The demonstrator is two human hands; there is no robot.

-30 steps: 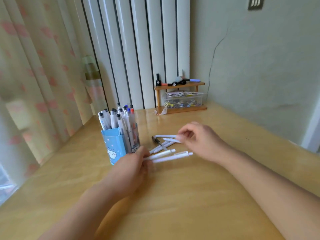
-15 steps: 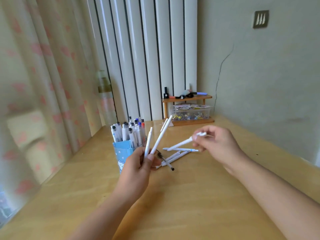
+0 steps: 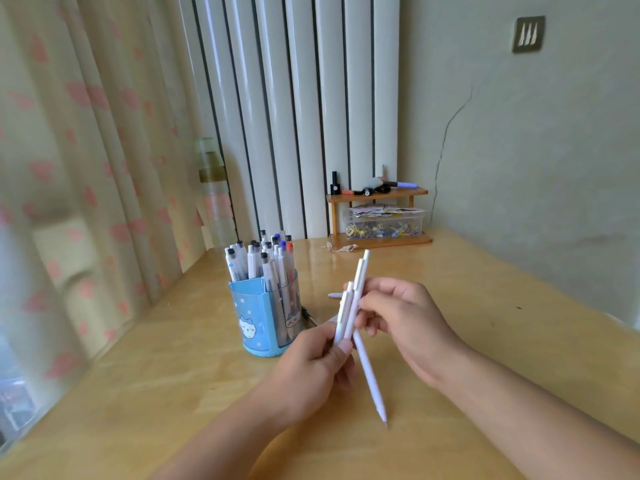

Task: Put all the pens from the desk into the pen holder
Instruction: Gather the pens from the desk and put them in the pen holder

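Left hand: grip closed on a bunch of white pens, thumb pressed against the barrels, held above the table just right of the holder. The bunch stands nearly upright, its top ends tilted to the right.

Right hand: fingers curled around the same bunch from the right side, at mid-barrel. One long pen runs down from the two hands, tip pointing down and to the right, clear of the table; which hand carries it, cannot tell.

Holder: blue, cat print, upright on the table, packed with capped pens standing on end.

Still on the table: one white pen end shows behind the hands; a dark pen lies just beside the holder's right side, mostly hidden.

Back edge: small wooden shelf with a clear box under it.
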